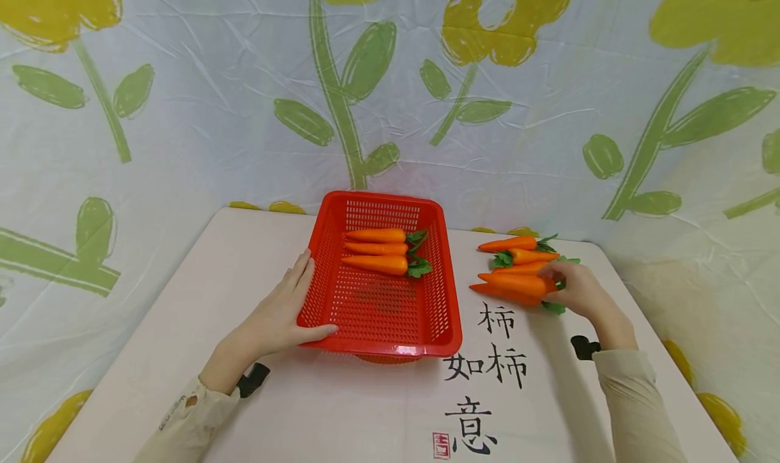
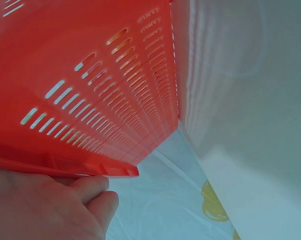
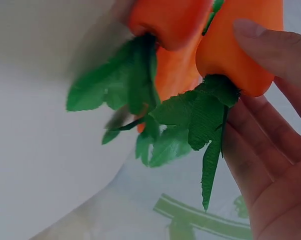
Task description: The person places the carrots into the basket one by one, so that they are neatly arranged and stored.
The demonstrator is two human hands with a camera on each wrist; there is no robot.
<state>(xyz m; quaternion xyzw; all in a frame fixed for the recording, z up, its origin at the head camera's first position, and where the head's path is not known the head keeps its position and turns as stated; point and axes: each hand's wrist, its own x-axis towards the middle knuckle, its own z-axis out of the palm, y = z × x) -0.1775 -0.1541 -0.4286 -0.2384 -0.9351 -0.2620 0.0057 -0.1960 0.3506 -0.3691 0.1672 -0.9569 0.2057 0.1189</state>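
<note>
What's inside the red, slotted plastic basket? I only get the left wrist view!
Observer: Three leafy-topped, tapered orange carrots lie in the red, slotted plastic basket.
Operator: Cool! What's the other hand doing?
Observer: The bare right hand holds another orange carrot, off to the right of the basket.
Operator: Are there more over there?
Observer: Yes, several loose orange carrots lie near it on the pale, flat table.
</note>
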